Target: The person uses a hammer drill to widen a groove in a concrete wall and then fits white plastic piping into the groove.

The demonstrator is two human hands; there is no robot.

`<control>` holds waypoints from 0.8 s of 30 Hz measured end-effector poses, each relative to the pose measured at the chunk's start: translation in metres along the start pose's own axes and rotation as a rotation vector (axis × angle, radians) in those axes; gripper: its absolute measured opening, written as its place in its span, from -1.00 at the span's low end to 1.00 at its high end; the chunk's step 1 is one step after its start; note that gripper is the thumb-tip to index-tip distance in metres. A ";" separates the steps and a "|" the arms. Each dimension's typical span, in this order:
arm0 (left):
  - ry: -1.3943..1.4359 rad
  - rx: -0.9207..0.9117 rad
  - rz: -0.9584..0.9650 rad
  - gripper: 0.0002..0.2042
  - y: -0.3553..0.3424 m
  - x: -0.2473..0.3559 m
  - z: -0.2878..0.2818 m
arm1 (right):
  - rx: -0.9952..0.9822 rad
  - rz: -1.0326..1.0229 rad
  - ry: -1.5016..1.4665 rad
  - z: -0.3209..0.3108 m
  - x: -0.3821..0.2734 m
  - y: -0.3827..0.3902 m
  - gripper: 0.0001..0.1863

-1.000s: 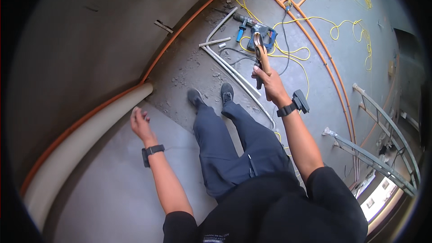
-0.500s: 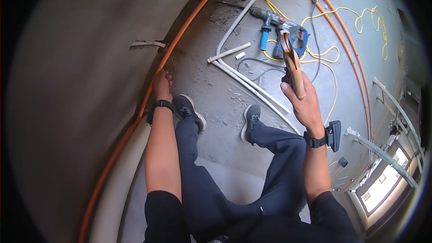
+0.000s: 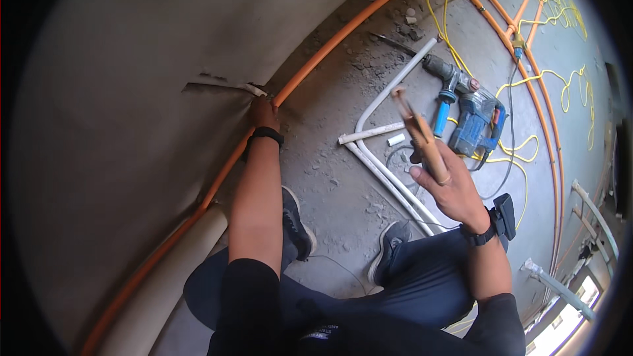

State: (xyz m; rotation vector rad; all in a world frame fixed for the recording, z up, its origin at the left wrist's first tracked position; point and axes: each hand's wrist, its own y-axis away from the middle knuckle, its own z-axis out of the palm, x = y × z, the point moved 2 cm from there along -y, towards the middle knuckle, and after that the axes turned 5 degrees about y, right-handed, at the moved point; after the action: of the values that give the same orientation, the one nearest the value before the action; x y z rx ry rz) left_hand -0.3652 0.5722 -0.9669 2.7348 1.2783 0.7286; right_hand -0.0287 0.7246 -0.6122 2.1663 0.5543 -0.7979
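My left hand [image 3: 265, 115] reaches to the foot of the wall, between the white pipe stub [image 3: 256, 90] and the orange pipe [image 3: 328, 45]. It touches or nearly touches the stub's end; its fingers are mostly hidden behind the back of the hand. The stub lies in a chiselled slot in the grey wall. My right hand [image 3: 455, 184] is closed round a tan-orange hand tool [image 3: 428, 148] with two long arms and a dark gap between them, raised above the floor. Its exact kind does not show clearly.
A blue-grey rotary hammer [image 3: 476, 118] with a long chisel lies on the floor. White pipes [image 3: 389, 171] and a short white offcut [image 3: 395, 140] lie beside it. Yellow cable [image 3: 527, 158] loops around. Rubble is scattered along the wall; a thick pale pipe [image 3: 178, 277] runs near my left side.
My view has shifted, and I have crouched nearer the wall. My left hand has moved from lower along the orange pipe up to the white stub. My right hand keeps hold of the tool.
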 end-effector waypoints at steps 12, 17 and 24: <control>0.436 0.282 -0.138 -0.75 -0.066 -0.117 -0.028 | -0.138 -0.211 0.071 0.046 -0.031 -0.048 -0.42; 0.407 0.326 -0.351 -0.75 -0.081 -0.158 -0.068 | -0.191 -0.239 0.012 0.053 -0.053 -0.051 -0.42; 0.833 0.229 -0.648 -0.60 -0.051 -0.032 -0.026 | -0.132 -0.134 0.182 0.038 -0.018 -0.062 -0.42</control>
State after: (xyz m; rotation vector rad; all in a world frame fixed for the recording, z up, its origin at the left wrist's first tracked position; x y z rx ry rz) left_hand -0.4306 0.5786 -0.9678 1.9009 2.3253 1.7698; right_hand -0.0922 0.7312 -0.6509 2.1080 0.8290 -0.6187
